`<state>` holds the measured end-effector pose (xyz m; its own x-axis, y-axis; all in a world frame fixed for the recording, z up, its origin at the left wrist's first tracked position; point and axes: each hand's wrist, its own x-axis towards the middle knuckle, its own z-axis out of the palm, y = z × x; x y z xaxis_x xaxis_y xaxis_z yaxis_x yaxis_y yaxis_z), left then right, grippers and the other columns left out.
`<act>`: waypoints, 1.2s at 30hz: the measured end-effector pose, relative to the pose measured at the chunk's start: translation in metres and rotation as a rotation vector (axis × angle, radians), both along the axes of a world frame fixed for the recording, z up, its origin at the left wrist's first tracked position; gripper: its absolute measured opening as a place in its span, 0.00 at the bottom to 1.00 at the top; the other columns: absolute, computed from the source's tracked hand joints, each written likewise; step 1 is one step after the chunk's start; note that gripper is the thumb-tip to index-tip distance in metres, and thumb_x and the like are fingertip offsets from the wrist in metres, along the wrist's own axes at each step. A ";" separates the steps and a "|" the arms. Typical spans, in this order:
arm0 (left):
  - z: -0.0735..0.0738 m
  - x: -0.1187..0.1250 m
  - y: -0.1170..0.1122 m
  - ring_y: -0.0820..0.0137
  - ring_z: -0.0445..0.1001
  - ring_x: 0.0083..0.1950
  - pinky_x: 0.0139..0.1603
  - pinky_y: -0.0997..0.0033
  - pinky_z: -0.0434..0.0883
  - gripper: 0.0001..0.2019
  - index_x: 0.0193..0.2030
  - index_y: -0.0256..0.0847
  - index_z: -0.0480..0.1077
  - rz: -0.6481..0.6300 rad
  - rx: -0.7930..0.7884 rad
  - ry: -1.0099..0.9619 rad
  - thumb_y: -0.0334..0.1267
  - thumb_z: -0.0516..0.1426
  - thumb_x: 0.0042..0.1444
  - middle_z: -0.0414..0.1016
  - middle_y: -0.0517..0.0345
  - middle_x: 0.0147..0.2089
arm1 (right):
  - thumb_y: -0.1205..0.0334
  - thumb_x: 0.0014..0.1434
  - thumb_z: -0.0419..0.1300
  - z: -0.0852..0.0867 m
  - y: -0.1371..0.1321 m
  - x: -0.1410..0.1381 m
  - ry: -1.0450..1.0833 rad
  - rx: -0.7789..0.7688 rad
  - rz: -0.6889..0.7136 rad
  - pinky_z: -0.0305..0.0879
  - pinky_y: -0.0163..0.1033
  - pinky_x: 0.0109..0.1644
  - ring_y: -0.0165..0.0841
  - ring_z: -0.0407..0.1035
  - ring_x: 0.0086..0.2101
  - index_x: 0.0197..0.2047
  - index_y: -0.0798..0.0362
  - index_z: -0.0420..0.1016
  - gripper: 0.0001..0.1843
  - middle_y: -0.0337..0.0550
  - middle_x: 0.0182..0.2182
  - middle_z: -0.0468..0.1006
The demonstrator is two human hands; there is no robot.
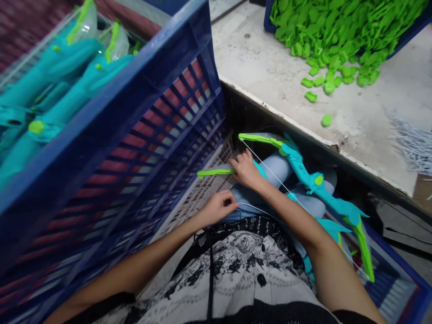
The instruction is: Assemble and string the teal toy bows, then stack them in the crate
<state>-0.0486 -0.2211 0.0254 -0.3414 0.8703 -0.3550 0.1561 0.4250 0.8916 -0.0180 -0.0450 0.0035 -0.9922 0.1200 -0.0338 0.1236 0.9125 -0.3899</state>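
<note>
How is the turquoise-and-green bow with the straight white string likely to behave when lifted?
The bow would probably stay fairly stiff, since it holds its curve. It is likely light for its size, as it looks like moulded plastic with slim green limbs. The white string may give if pressed, being thin, though it runs straight.

A single camera worn on the person's head looks forward and steeply down, past a black-and-white flower-printed fabric shirt (232, 265) at the bottom edge, to the bare left hand (218, 208) and bare right hand (248, 170) near the middle. It sits close enough that a tall dark-blue plastic lattice crate (148, 74) runs off the left edge of the view, while a worn white tabletop (266, 63) slants across the upper right, farther from the lens.
</note>
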 end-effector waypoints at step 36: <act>0.070 -0.049 0.068 0.78 0.63 0.22 0.25 0.77 0.60 0.08 0.30 0.36 0.75 0.572 0.408 -0.135 0.40 0.62 0.49 0.68 0.63 0.21 | 0.56 0.37 0.76 -0.009 0.032 0.043 0.015 -1.602 -0.315 0.68 0.35 0.38 0.29 0.71 0.32 0.38 0.50 0.70 0.26 0.35 0.32 0.77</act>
